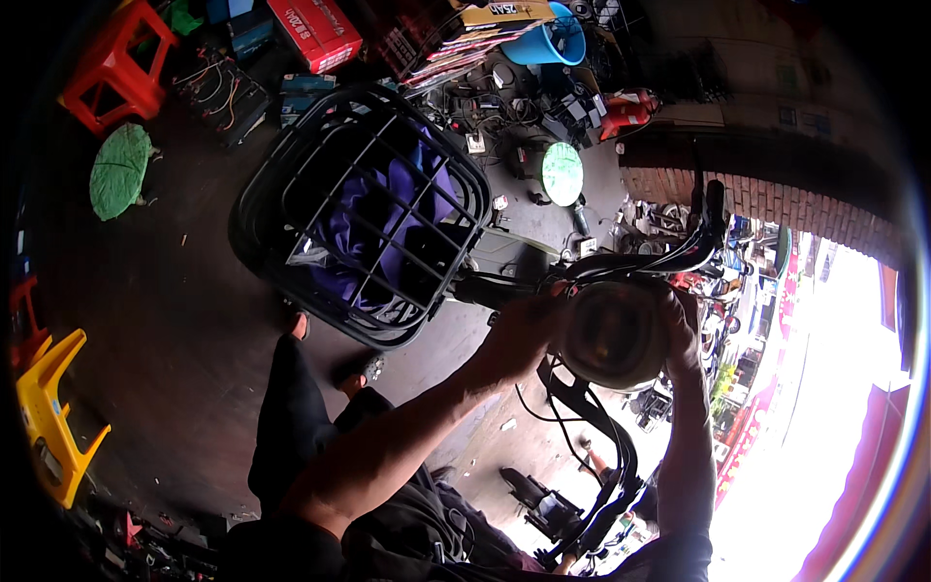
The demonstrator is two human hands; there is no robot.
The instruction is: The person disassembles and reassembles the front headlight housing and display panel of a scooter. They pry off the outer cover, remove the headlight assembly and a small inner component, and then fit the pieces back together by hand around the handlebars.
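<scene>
My left hand (529, 328) grips the left side of a round lamp (611, 335) on a handlebar (656, 260), and my right hand (682, 328) grips its right side. Both hands' fingertips are partly hidden. Cables and a curved bar hang below the lamp. A black wire basket (276, 209) with purple cloth (388, 238) inside sits at the upper left of the lamp.
Red stool (126, 44), green stool tops (120, 173) (562, 173), yellow stool (60, 407), boxes (310, 29), blue bucket (533, 48) and tangled parts surround me. A bright opening is at the right. Another person's leg shows below the lamp (595, 456).
</scene>
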